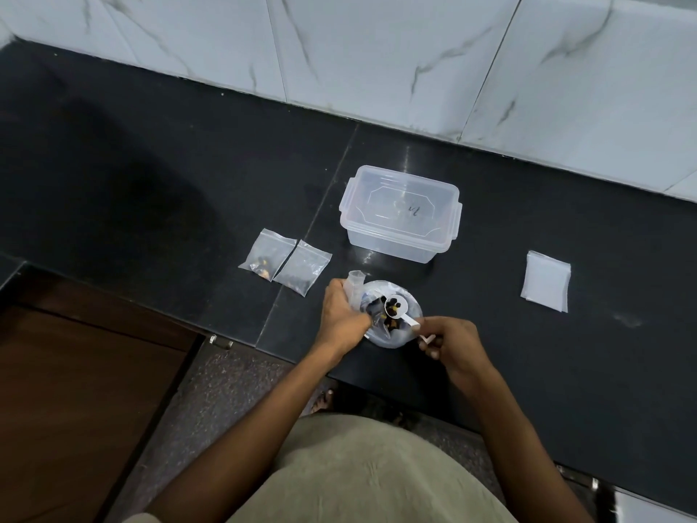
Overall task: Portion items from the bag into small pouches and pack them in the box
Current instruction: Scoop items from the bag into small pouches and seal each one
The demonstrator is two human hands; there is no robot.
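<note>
1. At the bottom centre of the frame lies the person's olive-coloured garment (362, 473), with both bare forearms reaching up from it toward the middle of the frame.
2. The right hand (454, 343), just right of centre, has its fingers curled round the handle of a small white scoop (396, 306); the scoop's bowl carries a few dark and yellow pieces and sits over the mouth of the bag.
3. The left hand (341, 315), just left of the scoop, grips a small clear pouch (355, 285) upright, its open top standing above the fingers.
4. Between the two hands a clear bag (405, 335) rests on the black worktop (528, 352) near its front edge, with dark pieces visible inside it.
5. Left of the hands, two filled pouches (286, 265) lie flat side by side on the worktop, edges touching or nearly so, each with dark contents gathered at its lower end.
6. At the right of the frame, well apart from the hands, a small stack of empty pouches (546, 281) lies flat.
7. Just beyond the bag, at the centre of the frame, stands the clear plastic box (399, 213) with clip tabs on its sides; whether a lid is on it I cannot tell.
8. Across the top of the frame runs a wall of white marble-patterned tiles (377, 50).
9. At the lower left are a brown wooden cabinet front (75, 371) and speckled floor (226, 390).
</note>
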